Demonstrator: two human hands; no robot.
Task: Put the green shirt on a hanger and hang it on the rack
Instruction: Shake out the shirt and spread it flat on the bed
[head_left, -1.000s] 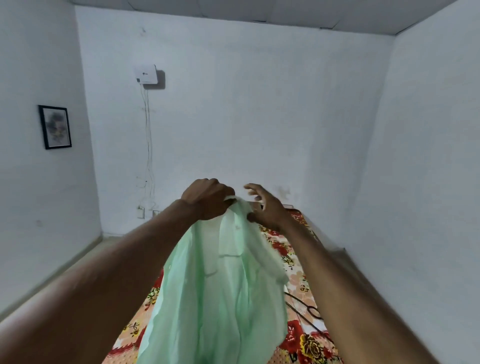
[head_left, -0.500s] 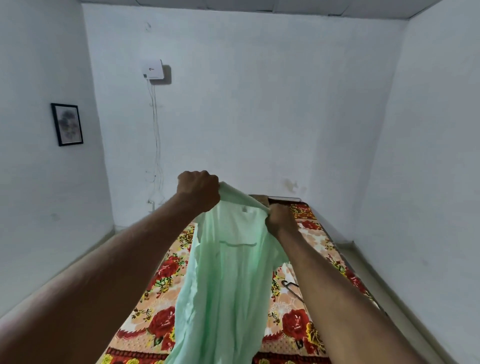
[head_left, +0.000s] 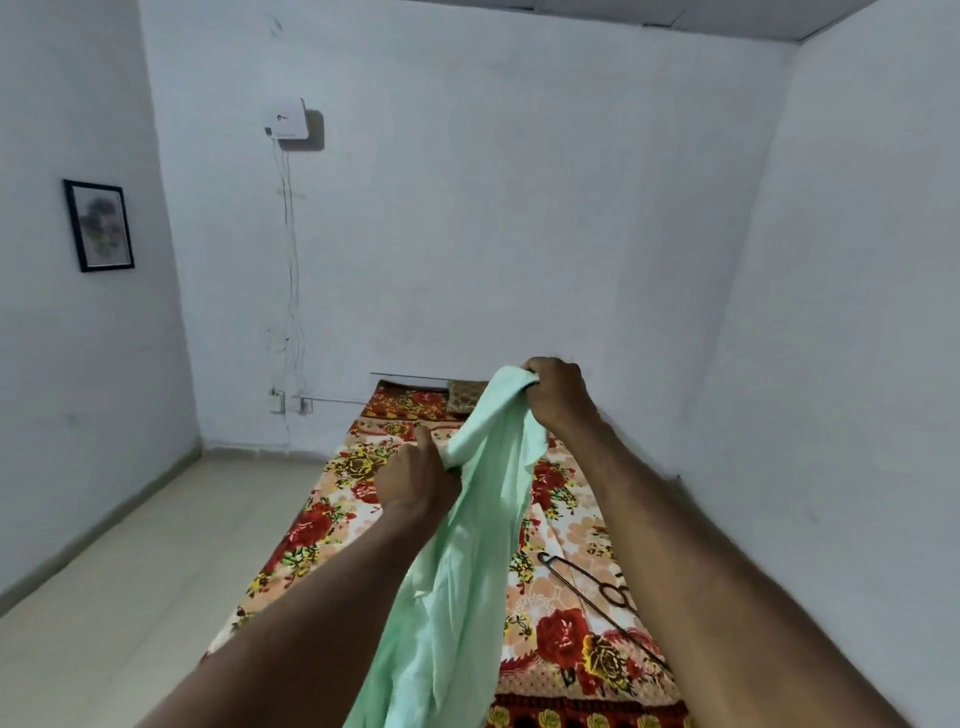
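Observation:
The pale green shirt (head_left: 467, 545) hangs in the air over the bed, bunched into a long drape. My right hand (head_left: 556, 395) grips its top edge at the highest point. Lower and to the left, my left hand (head_left: 415, 475) holds a fold of the cloth, thumb raised. A dark wire hanger (head_left: 597, 587) lies flat on the bed to the right of the shirt, partly behind my right forearm. No rack is in view.
The bed with a red and yellow floral sheet (head_left: 332, 525) runs along the right wall, a small cushion (head_left: 465, 396) at its far end. Pale floor (head_left: 130, 571) lies left of it. A framed picture (head_left: 100, 225) and a white wall box (head_left: 284, 119) hang on the walls.
My left hand dropped from the shirt's top to a lower fold. My right hand rose to the top edge. The view turned so more of the bed and hanger show.

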